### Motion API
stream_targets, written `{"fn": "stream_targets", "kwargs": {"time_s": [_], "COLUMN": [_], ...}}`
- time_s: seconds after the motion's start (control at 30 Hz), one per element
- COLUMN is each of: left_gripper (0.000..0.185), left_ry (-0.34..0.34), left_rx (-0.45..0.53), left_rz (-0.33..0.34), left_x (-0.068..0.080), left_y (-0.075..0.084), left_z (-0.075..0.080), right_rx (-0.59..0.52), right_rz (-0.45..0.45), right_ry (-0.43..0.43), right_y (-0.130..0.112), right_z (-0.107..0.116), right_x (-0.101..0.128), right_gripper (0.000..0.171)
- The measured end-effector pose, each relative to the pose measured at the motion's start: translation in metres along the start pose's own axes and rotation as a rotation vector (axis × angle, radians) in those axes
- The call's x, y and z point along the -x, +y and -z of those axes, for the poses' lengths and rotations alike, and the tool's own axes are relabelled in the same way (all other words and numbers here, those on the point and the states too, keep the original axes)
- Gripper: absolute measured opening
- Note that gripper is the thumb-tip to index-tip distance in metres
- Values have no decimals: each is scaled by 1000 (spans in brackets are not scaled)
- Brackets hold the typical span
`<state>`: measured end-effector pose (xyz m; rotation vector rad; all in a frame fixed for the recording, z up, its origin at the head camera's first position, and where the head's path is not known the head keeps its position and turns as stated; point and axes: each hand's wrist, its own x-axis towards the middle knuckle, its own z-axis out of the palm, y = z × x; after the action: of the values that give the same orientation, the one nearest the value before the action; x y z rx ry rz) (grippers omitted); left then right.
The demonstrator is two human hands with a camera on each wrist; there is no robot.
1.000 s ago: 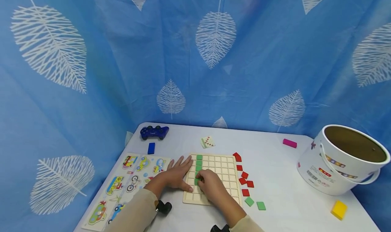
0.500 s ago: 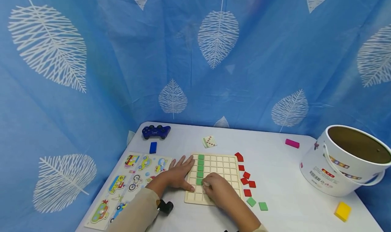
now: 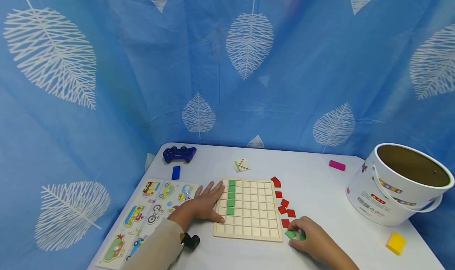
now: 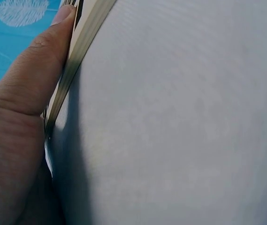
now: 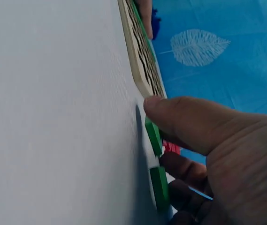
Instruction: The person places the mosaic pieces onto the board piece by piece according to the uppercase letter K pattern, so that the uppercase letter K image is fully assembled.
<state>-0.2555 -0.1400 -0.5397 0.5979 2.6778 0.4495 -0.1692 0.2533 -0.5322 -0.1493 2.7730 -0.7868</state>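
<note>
A wooden grid board [image 3: 254,218] lies on the white table [image 3: 320,191], with several green tiles [image 3: 231,202] set in its second column. My left hand [image 3: 205,203] rests flat at the board's left side, fingers straight, its thumb [image 4: 39,70] against the board's edge [image 4: 79,42]. My right hand [image 3: 302,235] is off the board's lower right corner, where its thumb [image 5: 185,122] and curled fingers pinch a loose green tile [image 5: 153,136] that lies on the table. A second green tile [image 5: 160,187] lies under the same hand. Several red tiles [image 3: 284,203] lie along the board's right side.
A vehicle puzzle board [image 3: 142,214] lies left of my left hand. At the back are a blue game controller [image 3: 179,153], a blue block [image 3: 175,172], a pattern card [image 3: 241,164] and a pink block [image 3: 337,165]. A white bucket [image 3: 369,195] and a yellow block [image 3: 395,243] stand at the right.
My right hand has left the green column on the board and moved right and nearer, to the loose green tiles beside the board's corner. The left hand has stayed put.
</note>
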Motion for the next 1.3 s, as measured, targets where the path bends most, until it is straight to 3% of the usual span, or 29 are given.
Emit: {"fn": "stream_targets", "kwargs": {"time_s": [0.27, 0.47, 0.57, 0.67, 0.77, 0.9, 1.03, 1.3], "left_gripper": [129, 130, 129, 129, 128, 127, 128, 128], "left_ry": [1, -9, -10, -11, -3, 12, 7, 7], "left_rx": [-8, 4, 6, 9, 3, -16, -21, -26], "left_rz": [1, 8, 12, 10, 5, -3, -6, 16], "left_x": [1, 1, 1, 2, 1, -1, -2, -2], "left_y": [0, 1, 1, 1, 1, 0, 1, 1], "left_z": [1, 0, 1, 2, 1, -2, -4, -2], "right_rx": [-11, -115, -175, -193, -173, -70, 42, 47], "right_rz": [-9, -13, 94, 261, 389, 436, 439, 429], "right_ry": [52, 119, 154, 112, 40, 41, 109, 155], "right_y": [-8, -26, -57, -96, -126, -147, -148, -145], "right_z": [-9, -9, -21, -42, -63, -82, -90, -92], "right_x": [1, -5, -14, -28, -42, -54, -56, -55], "right_gripper": [25, 25, 25, 24, 20, 13, 12, 10]}}
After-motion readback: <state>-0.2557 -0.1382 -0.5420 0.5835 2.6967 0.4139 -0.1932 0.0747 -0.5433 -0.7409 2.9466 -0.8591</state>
